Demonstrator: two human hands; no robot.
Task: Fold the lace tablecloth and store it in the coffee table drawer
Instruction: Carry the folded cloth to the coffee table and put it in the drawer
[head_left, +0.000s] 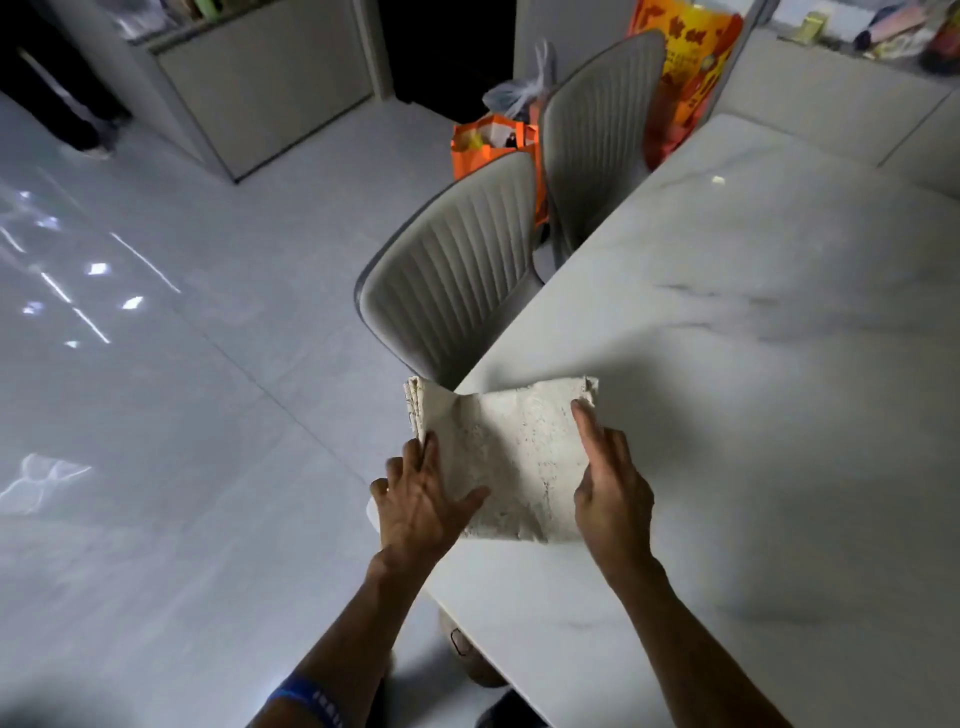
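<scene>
Both forearms are bare down to the hands, with no sleeves showing. A blue band with small white lettering wraps the left arm.

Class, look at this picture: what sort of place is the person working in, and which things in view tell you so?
Probably a home dining area. A white marble-look table has two grey ribbed chairs pushed up to it, shopping bags stand on the glossy tiled floor, and both hands hold a folded lace tablecloth.
</scene>
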